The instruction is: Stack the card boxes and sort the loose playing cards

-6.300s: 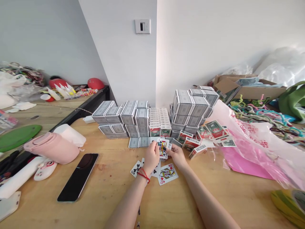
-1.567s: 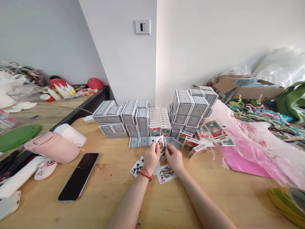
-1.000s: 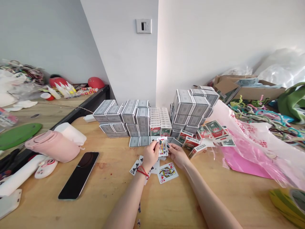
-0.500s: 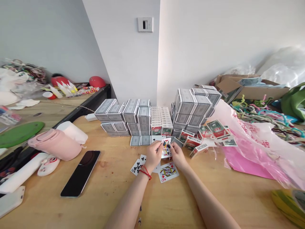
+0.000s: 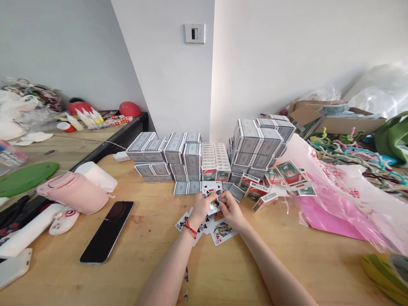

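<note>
My left hand (image 5: pixel 201 209), with a red string at its wrist, is closed on a face-up playing card (image 5: pixel 214 207). From the other side my right hand (image 5: pixel 232 210) pinches at that card's right edge; the fingertips partly cover it. Below the hands lie a queen of hearts card (image 5: pixel 223 231) and some club cards (image 5: pixel 180 222), partly under my left wrist. Just beyond, a two of spades (image 5: pixel 211 185) lies face up, between face-down cards (image 5: pixel 188 188) on the left and more face-down cards (image 5: pixel 235 191) on the right.
Stacks of grey-backed card decks (image 5: pixel 183 148) stand at the back, with a taller stack (image 5: pixel 258 142) at right. Small card boxes (image 5: pixel 257 190) lie beside pink plastic wrapping (image 5: pixel 331 212). A black phone (image 5: pixel 107 231) and a pink cup (image 5: pixel 75 193) are at left, yellow tape (image 5: pixel 382 274) at right.
Both hands have shifted slightly left, and the held card is lower and more covered by the fingers. Another ten of clubs now shows under my left wrist, and the two of spades is less hidden.
</note>
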Available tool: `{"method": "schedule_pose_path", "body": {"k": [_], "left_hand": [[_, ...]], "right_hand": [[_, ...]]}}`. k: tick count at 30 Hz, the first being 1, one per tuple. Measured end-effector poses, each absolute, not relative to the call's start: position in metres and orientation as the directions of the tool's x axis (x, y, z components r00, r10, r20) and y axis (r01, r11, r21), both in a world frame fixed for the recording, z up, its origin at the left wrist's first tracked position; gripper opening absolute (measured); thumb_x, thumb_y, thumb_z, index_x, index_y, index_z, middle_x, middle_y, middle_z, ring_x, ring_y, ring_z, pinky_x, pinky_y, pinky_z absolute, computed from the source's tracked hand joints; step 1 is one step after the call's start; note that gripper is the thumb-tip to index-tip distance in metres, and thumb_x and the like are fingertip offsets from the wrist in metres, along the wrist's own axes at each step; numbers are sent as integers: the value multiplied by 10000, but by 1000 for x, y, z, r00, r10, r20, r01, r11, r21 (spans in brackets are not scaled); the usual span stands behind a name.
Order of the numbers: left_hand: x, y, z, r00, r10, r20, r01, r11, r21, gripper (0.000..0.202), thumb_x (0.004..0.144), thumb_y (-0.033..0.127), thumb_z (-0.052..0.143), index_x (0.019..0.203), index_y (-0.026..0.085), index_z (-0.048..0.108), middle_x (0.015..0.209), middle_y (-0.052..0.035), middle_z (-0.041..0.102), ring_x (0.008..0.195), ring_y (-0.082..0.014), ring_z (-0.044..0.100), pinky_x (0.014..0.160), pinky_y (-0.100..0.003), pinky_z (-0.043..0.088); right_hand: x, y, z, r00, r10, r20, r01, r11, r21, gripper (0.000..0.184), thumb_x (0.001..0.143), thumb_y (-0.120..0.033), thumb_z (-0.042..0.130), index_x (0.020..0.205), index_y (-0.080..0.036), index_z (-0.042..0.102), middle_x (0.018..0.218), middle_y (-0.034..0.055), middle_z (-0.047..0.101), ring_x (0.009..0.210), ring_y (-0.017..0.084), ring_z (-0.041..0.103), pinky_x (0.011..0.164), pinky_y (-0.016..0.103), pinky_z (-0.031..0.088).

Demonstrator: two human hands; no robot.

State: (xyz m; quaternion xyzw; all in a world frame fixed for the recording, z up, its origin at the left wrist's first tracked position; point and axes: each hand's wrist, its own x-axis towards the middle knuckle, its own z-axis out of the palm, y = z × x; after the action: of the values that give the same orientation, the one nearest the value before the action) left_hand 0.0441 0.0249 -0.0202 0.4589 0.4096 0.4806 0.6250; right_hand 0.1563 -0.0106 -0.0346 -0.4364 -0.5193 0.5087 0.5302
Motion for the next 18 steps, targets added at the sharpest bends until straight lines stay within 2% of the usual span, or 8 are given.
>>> {"method": "schedule_pose_path", "body": {"k": [3, 6, 8, 11, 15, 18], "left_hand": [[43, 26, -25, 184, 982, -39, -211, 79, 974, 352, 668, 341, 633, 931, 107, 645, 873, -105, 667, 909, -231, 580, 788, -343, 445], [43, 26, -26, 187, 982, -22, -183, 57, 981, 334, 691, 328, 614, 943, 109, 634, 890, -101, 659, 878, -211, 581, 795, -336, 437], [44, 26, -26, 182, 983, -6, -157, 35, 987, 313, 692, 320, 616, 925, 112, 632, 869, -90, 655, 852, -196, 579, 786, -321, 435], [45, 25, -25, 166, 986, 13, -89, 2, 996, 274, 684, 334, 626, 850, 117, 632, 799, -65, 641, 790, -171, 569, 721, -280, 441], [46, 25, -25, 186, 983, -13, -49, 22, 999, 289, 721, 408, 566, 731, 120, 584, 602, 3, 539, 546, -95, 473, 501, -201, 382], [45, 27, -25, 182, 981, 70, -86, -55, 995, 282, 778, 403, 487, 824, 136, 567, 676, -1, 542, 571, -89, 468, 510, -190, 385]], "right_hand": [[155, -12, -34, -40, 990, 133, -9, 133, -991, 142, 761, -327, 515, 742, -239, 404, 624, -43, 435, 504, 112, 437, 465, 234, 420], [156, -12, -38, 7, 988, 153, 88, 151, -985, 110, 785, -302, 476, 732, -239, 403, 579, -49, 437, 468, 114, 444, 447, 237, 401], [156, -11, -42, 25, 989, 144, 91, 141, -986, 116, 784, -300, 476, 724, -238, 399, 559, -54, 436, 444, 111, 446, 430, 236, 393], [158, -9, -46, 35, 997, 66, -22, 67, -998, 154, 761, -331, 509, 714, -236, 397, 528, -68, 430, 392, 99, 422, 384, 227, 373], [161, -5, -47, 75, 996, -44, -218, -26, -975, 226, 703, -367, 579, 696, -232, 399, 496, -75, 458, 361, 97, 419, 363, 228, 369], [164, -3, -44, 110, 992, -69, -298, -33, -954, 256, 669, -369, 615, 681, -227, 402, 496, -70, 481, 370, 99, 431, 371, 234, 384]]}}
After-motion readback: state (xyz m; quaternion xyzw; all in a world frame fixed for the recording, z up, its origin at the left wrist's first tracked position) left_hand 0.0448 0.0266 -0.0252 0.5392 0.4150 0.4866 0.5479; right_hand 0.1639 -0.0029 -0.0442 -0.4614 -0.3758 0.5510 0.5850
